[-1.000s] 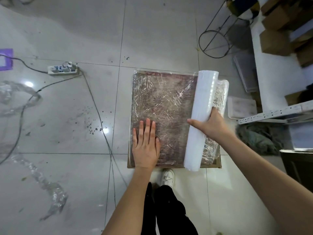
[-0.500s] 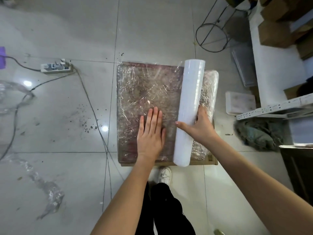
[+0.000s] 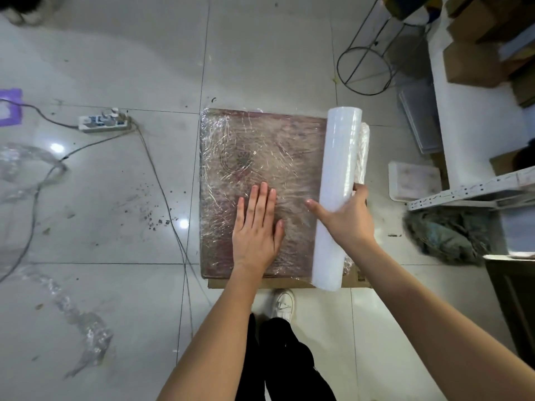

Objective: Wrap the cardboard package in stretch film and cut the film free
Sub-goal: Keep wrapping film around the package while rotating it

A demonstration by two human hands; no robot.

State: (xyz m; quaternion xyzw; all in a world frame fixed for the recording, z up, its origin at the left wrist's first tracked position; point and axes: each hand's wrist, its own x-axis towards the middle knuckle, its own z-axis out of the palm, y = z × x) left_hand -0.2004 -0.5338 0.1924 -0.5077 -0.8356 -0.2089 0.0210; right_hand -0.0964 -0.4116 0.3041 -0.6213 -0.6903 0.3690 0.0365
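A flat cardboard package (image 3: 254,151) lies on the tiled floor, covered in shiny wrinkled stretch film. My left hand (image 3: 257,227) presses flat on its near middle, fingers straight and together. A long white roll of stretch film (image 3: 337,195) lies along the package's right edge, pointing away from me. My right hand (image 3: 346,218) grips the roll around its middle, thumb stretched out over the package and fingers curled behind the roll. Film runs from the roll onto the package top.
A power strip (image 3: 102,123) with cables (image 3: 162,180) lies left of the package. Scraps of crumpled film (image 3: 84,331) trail over the floor at left. A wire stand (image 3: 364,70), a white tray (image 3: 415,180), a rag (image 3: 445,235) and white shelving (image 3: 474,117) with boxes crowd the right. My shoe (image 3: 283,305) is near the package.
My right hand has kept hold of the roll, which now stands straighter along the package's right edge. My left hand shifted up and right on the film. The camera moved.
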